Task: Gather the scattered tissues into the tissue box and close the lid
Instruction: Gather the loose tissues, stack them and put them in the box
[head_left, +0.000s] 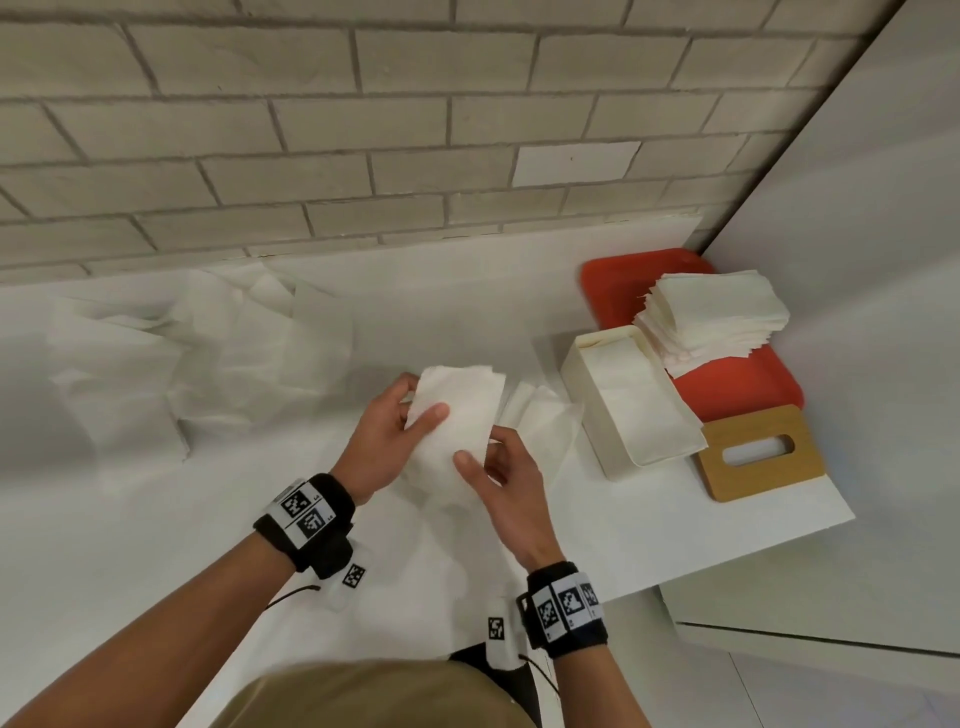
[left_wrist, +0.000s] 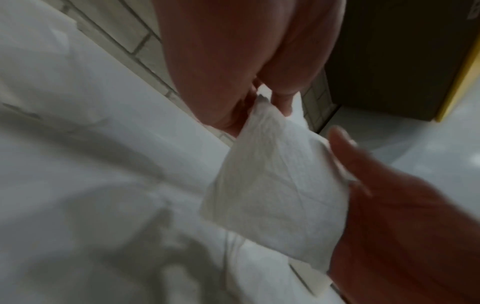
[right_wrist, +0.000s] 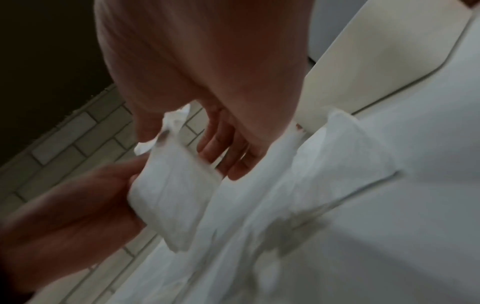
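Observation:
Both hands hold one folded white tissue (head_left: 457, 415) above the white counter. My left hand (head_left: 389, 431) grips its left edge, thumb on top. My right hand (head_left: 498, 478) pinches its lower right edge. The same tissue (left_wrist: 275, 191) shows between the hands in the left wrist view, and again as a folded tissue (right_wrist: 171, 197) in the right wrist view. The cream tissue box (head_left: 628, 400) stands open to the right, holding some tissues. Its wooden lid (head_left: 758, 452) with a slot lies flat beside it. Loose tissues (head_left: 182, 353) lie scattered at the left.
A red tray (head_left: 608, 291) at the back right carries a stack of folded tissues (head_left: 711, 312). More loose tissues (head_left: 540, 421) lie between my hands and the box. A brick wall runs behind the counter; a white panel closes the right side.

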